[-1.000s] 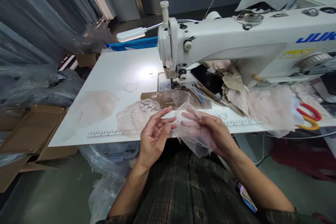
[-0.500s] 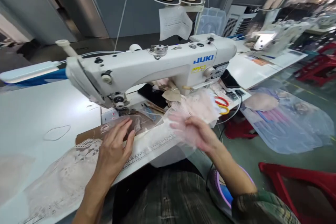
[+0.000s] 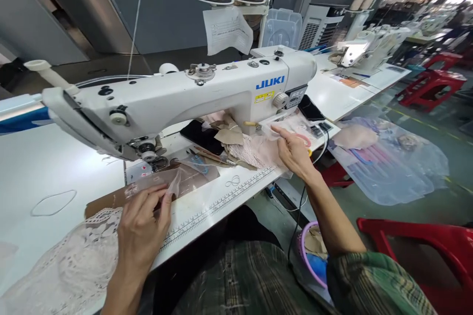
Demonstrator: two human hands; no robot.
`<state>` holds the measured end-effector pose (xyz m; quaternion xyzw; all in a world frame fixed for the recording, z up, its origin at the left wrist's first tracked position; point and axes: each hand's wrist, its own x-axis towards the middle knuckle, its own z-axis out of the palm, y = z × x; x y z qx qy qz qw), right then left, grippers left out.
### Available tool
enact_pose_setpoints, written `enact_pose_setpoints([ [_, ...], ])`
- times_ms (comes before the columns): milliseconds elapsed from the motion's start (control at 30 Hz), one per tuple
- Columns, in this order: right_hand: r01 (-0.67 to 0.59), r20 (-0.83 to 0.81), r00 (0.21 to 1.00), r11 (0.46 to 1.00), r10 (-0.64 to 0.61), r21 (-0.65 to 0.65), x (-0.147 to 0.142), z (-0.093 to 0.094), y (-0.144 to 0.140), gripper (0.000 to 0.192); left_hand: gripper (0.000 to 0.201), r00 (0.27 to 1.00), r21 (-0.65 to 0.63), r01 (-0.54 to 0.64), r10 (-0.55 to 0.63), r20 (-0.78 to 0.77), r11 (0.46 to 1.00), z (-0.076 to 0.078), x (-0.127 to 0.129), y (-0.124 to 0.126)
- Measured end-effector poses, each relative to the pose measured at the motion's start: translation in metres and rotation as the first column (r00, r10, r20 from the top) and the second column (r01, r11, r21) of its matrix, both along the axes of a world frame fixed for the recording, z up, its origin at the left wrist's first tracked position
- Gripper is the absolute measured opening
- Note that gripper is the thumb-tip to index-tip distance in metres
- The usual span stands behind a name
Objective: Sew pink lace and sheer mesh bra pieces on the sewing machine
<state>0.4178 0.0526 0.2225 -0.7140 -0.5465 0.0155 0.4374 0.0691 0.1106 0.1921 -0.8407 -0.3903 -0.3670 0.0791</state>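
My left hand [image 3: 144, 216] lies low beside the needle end of the white sewing machine [image 3: 192, 93], with thumb and fingers pinched on the edge of a piece of sheer fabric [image 3: 175, 184]. Under that fabric is a brown sheet [image 3: 207, 175]. White lace fabric [image 3: 84, 246] spreads to the left of this hand and partly beneath it. My right hand [image 3: 297, 155] is over the pale fabric pile [image 3: 264, 150], its index finger stretched out and its other fingers partly hidden. Just beyond it show the red and yellow handles of scissors [image 3: 304, 139], partly covered by the hand.
A printed ruler [image 3: 218, 211] runs along the table's front edge. A thread loop [image 3: 53, 203] lies at left, and a black phone [image 3: 203, 136] under the machine arm. Right are a plastic-covered bundle [image 3: 391, 172], a red stool [image 3: 424, 251] and a purple-rimmed bin [image 3: 303, 251].
My right hand has moved right and away, from over the ruler to the fabric pile by the scissors. My left fingers have closed on the sheer fabric. The view has shifted right.
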Motion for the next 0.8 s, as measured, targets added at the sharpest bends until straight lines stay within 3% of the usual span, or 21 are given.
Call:
enact_pose_setpoints([
  [100,-0.127,0.058,0.99,0.988,0.132,-0.09,-0.004,-0.009,0.004,0.051,0.021,1.0,-0.052,-0.008,0.01,0.029,0.999,-0.003,0.002,-0.002],
  [300,-0.302,0.209,0.917,0.935,0.339,-0.188,-0.001,-0.009,-0.005,0.067,0.022,0.992,-0.21,-0.065,0.04,-0.121,0.976,-0.01,0.002,-0.008],
  [800,-0.19,0.302,0.922,0.963,0.241,-0.19,0.0,-0.017,0.002,0.024,0.015,0.959,-0.181,-0.194,0.225,0.173,0.964,0.001,0.002,-0.018],
])
